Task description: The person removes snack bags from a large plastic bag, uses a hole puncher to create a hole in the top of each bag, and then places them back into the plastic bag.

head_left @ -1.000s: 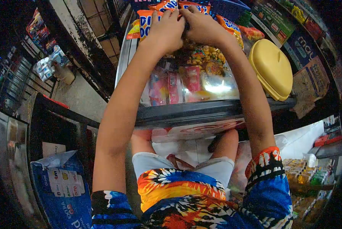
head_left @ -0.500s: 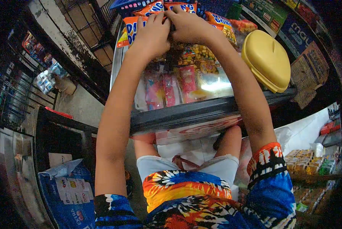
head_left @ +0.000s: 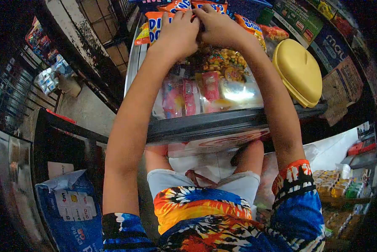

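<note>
Both my hands reach to the far end of a glass-topped display case [head_left: 239, 98], among orange snack packets with blue and white lettering. My left hand [head_left: 178, 35] lies over the left snack packet [head_left: 154, 26], its fingers bent over the front and upper edge. Close beside it, my right hand [head_left: 218, 28] has its fingers curled, the tips meeting those of the left. What sits between the right fingers is hidden by the hand. Another orange packet [head_left: 215, 7] stands behind them, and one more packet [head_left: 249, 26] leans to the right of my right wrist.
A yellow lidded container [head_left: 297, 73] rests at the case's right side. Pink packets [head_left: 191, 97] and a bag of mixed nuts [head_left: 226, 63] show at the case top. Behind is a blue basket [head_left: 255, 5]. A blue printed bag [head_left: 66, 206] hangs at lower left.
The view has shifted slightly, so the case and packets appear a little further right and lower. My hands keep the same place on the packets, with only small finger movement.
</note>
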{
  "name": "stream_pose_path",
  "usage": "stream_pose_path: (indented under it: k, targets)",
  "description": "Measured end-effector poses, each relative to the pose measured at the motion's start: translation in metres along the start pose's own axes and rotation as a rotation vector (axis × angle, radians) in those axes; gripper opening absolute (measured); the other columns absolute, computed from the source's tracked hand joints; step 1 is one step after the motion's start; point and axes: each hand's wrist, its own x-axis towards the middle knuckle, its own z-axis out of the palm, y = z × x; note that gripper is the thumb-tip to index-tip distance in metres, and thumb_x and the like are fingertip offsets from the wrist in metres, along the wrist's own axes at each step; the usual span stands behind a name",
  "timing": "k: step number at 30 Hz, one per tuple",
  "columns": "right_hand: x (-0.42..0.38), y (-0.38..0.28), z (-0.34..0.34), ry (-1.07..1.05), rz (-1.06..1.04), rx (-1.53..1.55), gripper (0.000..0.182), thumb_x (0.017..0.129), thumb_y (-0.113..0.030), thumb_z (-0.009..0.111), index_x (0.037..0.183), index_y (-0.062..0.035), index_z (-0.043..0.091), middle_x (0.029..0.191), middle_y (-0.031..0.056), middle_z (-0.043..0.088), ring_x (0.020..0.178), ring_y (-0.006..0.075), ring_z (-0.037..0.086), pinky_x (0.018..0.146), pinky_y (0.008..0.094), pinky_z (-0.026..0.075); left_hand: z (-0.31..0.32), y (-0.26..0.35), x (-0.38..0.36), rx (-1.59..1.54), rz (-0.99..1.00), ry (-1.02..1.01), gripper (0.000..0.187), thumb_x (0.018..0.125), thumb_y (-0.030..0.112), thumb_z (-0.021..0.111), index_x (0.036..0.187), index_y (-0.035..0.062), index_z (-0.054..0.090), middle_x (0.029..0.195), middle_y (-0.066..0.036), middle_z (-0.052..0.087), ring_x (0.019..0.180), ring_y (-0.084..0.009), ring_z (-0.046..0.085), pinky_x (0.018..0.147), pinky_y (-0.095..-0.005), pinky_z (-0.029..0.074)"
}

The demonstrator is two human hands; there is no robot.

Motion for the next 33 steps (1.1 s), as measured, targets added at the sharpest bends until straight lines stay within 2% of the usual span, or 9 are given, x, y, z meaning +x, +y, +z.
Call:
stream_pose_path:
  k: [3,4,9,10,15,25,27,28,33]
  targets:
    - [0.004,0.014,0.014,0.159,-0.163,-0.128,0.05,0.08,-0.033,0.057,0.113,0.004,0.048,0.106,0.0259,0.052,0.085,0.0394,0.059,0.071,0.0438,0.05,-0.002,0.002,-0.001,-0.005,-0.022,-0.003,0.065,0.069,0.018,0.063,0.129,0.0032,0.041,0.138,-0.015,0.035,0.128,-0.0308,0.033,0.102,-0.0581,0.026]
    - [0.007,0.018,0.019,0.14,-0.146,-0.14,0.059,0.068,-0.014,0.062,0.122,0.0003,0.044,0.118,0.0216,0.048,0.105,0.0394,0.052,0.089,0.0426,0.045,-0.002,0.002,0.0,-0.012,-0.018,-0.008,0.065,0.069,0.018,0.064,0.128,0.003,0.042,0.138,-0.015,0.035,0.128,-0.0307,0.034,0.102,-0.0578,0.026]
    - [0.002,0.008,0.011,0.047,-0.012,-0.088,0.07,0.062,-0.016,0.068,0.125,-0.0008,0.043,0.128,0.023,0.043,0.111,0.0405,0.048,0.095,0.0417,0.041,0.001,0.002,0.001,-0.068,-0.042,0.028,0.061,0.068,0.019,0.066,0.124,0.0033,0.047,0.135,-0.015,0.04,0.127,-0.0296,0.036,0.103,-0.0571,0.026]
    - [0.003,0.019,0.018,0.167,-0.16,-0.125,0.056,0.071,-0.023,0.062,0.12,-0.0008,0.046,0.12,0.026,0.048,0.104,0.0429,0.053,0.09,0.0466,0.044,-0.004,0.004,0.002,-0.141,-0.037,-0.018,0.059,0.068,0.019,0.065,0.122,0.0032,0.048,0.133,-0.015,0.042,0.127,-0.0296,0.036,0.103,-0.0579,0.026]
    - [0.009,0.01,0.022,0.098,-0.046,-0.007,0.07,0.067,-0.019,0.066,0.13,-0.0036,0.04,0.126,0.0237,0.044,0.11,0.0406,0.051,0.092,0.0439,0.044,-0.002,0.005,-0.003,-0.026,-0.078,0.093,0.05,0.071,0.021,0.062,0.116,0.001,0.054,0.127,-0.018,0.046,0.123,-0.0324,0.041,0.104,-0.0609,0.022]
    - [0.005,0.006,0.013,0.06,-0.01,-0.018,0.063,0.062,-0.012,0.067,0.12,-0.0007,0.045,0.114,0.0238,0.053,0.103,0.0405,0.054,0.088,0.0444,0.045,0.004,0.001,-0.001,-0.169,-0.042,0.087,0.05,0.07,0.016,0.064,0.117,0.0008,0.053,0.128,-0.019,0.045,0.122,-0.0333,0.04,0.103,-0.062,0.021]
    - [0.007,-0.001,0.008,-0.063,0.001,0.011,0.055,0.063,-0.012,0.065,0.116,-0.0026,0.052,0.107,0.0223,0.058,0.1,0.0386,0.057,0.086,0.0439,0.047,-0.015,0.002,-0.003,-0.236,-0.023,-0.059,0.048,0.069,0.009,0.062,0.114,-0.0025,0.052,0.125,-0.022,0.046,0.116,-0.0381,0.044,0.102,-0.0464,0.033]
    - [0.004,-0.003,0.004,-0.092,-0.014,0.056,0.053,0.064,-0.013,0.064,0.115,-0.0034,0.053,0.109,0.0224,0.058,0.096,0.038,0.059,0.081,0.0456,0.049,-0.007,0.001,-0.003,-0.281,0.005,0.085,0.048,0.069,0.007,0.061,0.114,-0.0033,0.052,0.122,-0.023,0.048,0.114,-0.0382,0.045,0.101,-0.0413,0.036]
    - [-0.001,0.007,0.004,0.043,0.075,0.003,0.051,0.068,-0.022,0.062,0.115,-0.0039,0.052,0.125,0.0211,0.047,0.095,0.0381,0.06,0.079,0.0479,0.05,-0.012,0.015,0.013,-0.198,0.13,0.167,0.045,0.068,0.007,0.062,0.112,-0.0004,0.055,0.116,-0.02,0.054,0.111,-0.0357,0.048,0.097,-0.0422,0.038]
